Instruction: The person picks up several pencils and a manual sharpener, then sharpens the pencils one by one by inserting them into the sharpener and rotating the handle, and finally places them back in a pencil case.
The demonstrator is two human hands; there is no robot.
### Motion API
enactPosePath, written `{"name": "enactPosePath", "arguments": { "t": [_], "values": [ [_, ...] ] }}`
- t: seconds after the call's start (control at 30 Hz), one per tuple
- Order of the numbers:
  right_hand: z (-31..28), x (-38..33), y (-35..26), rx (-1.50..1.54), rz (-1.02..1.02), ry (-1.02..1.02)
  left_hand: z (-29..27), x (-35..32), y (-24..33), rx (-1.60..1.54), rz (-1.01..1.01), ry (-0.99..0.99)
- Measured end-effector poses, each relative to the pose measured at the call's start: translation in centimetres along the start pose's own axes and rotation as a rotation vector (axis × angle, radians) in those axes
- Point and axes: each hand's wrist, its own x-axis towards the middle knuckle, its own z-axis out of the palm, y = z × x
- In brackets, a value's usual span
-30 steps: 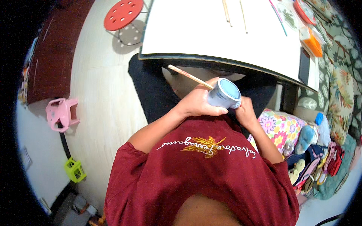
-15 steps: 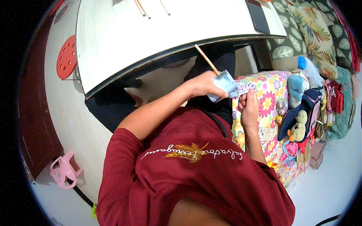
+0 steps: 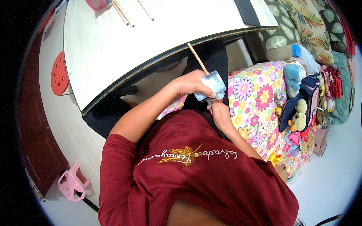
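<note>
My left hand [image 3: 191, 83] is closed around a light-blue printed sheet [image 3: 214, 83], which looks curled, and its thumb lies over the front. From behind that hand a thin wooden stick [image 3: 198, 59], like a chopstick, slants up and left toward the table edge. Just below the sheet, my right hand [image 3: 219, 113] is closed with its fingertips pinching at the sheet's lower end; the exact grip is partly hidden. Both hands are above my lap, in front of the maroon shirt.
Several similar sticks [image 3: 123, 14], a pink container [image 3: 96, 3] and a dark flat device [image 3: 247, 13] lie on the white table [image 3: 151, 37]. A flowered cloth [image 3: 245, 101] with toys and clothes spreads to the right. Left are a red stool [image 3: 59, 73] and pink plastic seat [image 3: 71, 182].
My right hand has moved left and down, close under my left hand. The sheet's end that stretched toward it is now gathered in. The view has shifted slightly.
</note>
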Motion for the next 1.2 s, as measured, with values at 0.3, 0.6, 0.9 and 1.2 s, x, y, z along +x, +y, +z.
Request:
{"name": "enactPosePath", "arguments": {
  "t": [0.3,0.6,0.9,1.2],
  "values": [
    [-4.3,-3.3,-5.7,-0.03,-0.323,0.085,0.4,0.2,1.1,-0.013,0.053,-0.003],
    [-4.7,-0.6,-3.0,0.209,-0.299,0.558,1.4,1.7,1.4,-0.1,0.008,0.065],
    [-0.7,2.1,1.4,0.483,0.296,0.065,0.2,1.9,0.6,-0.028,0.005,0.015],
    [-6.5,-5.3,-6.2,0.083,-0.251,0.306,2.6,0.9,3.4,0.053,0.159,-0.005]
  ]
}}
